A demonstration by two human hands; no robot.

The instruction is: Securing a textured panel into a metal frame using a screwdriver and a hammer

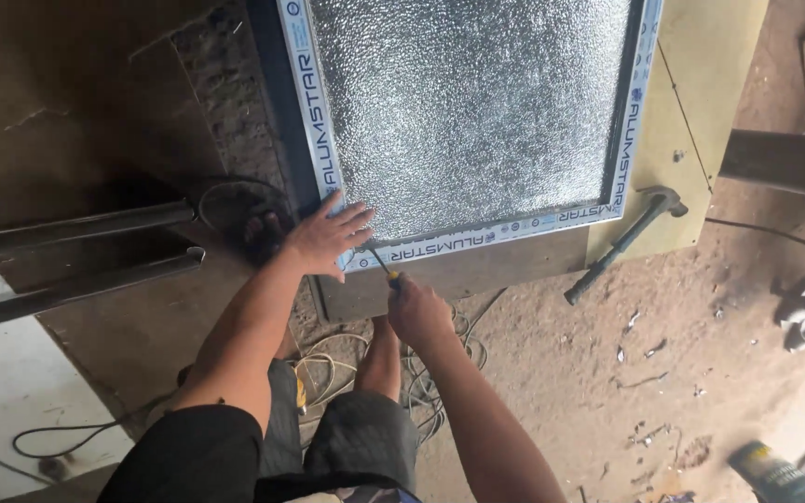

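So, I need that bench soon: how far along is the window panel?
Done: textured glass sits inside the taped frame. In hand: left hand presses the corner, right hand works a screwdriver at it. Left: protective tape remains; the hammer lies unused.

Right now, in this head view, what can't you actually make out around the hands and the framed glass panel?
- Screwdriver: its handle is buried in the right hand, and its tip at the frame corner is too small to read.
- Framed glass panel: its far part is cut off by the top edge, and the textured glass hides whatever lies beneath.
- Frame corner: partly covered by the left hand.
- Hammer: fully visible, untouched.
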